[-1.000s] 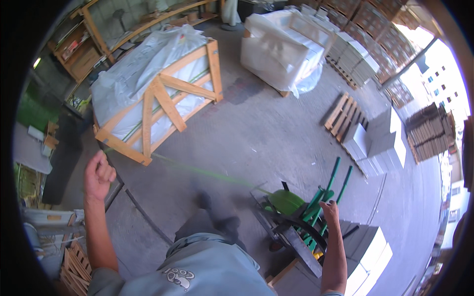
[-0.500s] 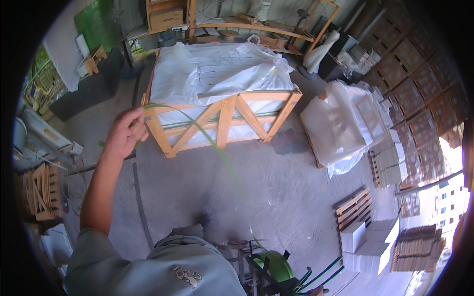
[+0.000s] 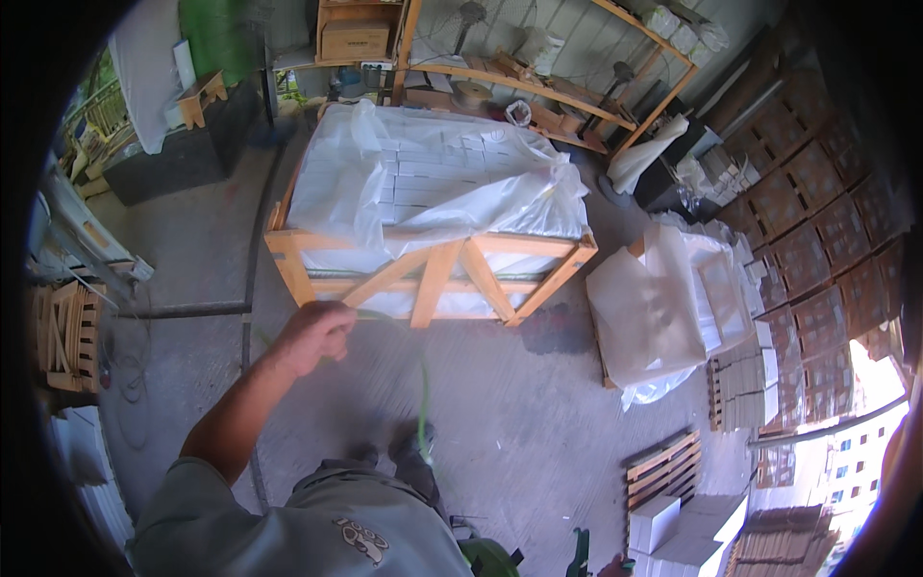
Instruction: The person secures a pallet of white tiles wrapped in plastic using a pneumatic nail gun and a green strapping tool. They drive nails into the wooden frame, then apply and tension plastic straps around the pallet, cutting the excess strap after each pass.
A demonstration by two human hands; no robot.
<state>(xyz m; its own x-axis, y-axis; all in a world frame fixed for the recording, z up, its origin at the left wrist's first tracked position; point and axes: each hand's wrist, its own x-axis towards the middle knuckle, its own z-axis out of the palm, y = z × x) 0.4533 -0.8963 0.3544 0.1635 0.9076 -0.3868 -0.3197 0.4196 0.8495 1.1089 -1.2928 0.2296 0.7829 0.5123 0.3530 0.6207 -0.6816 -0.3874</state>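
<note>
My left hand [image 3: 320, 337] is closed on a thin green strap [image 3: 424, 394], low in front of the wooden crate. The strap arcs rightward from the fist and hangs down past my shoes, blurred by motion. The crate [image 3: 437, 279] has a timber frame with slanted braces and holds stacked white boxes under a loose clear plastic sheet [image 3: 538, 207]. At the bottom edge a green strap reel [image 3: 488, 556] is partly cut off. Right of it, my right hand [image 3: 613, 565] shows only a sliver, its fingers curled beside a dark green piece; what it grips is unclear.
A plastic-wrapped pallet load [image 3: 663, 313] stands right of the crate. Further right are stacked brown cartons [image 3: 817, 250], an empty wooden pallet [image 3: 663, 468] and white boxes [image 3: 687, 534]. Wooden shelving [image 3: 519, 82] lines the back. Small pallets [image 3: 72, 337] lean at left.
My left hand has moved down and right, away from the crate's left corner, with the strap in it. The view has shifted, so the reel and right hand sit lower in the picture.
</note>
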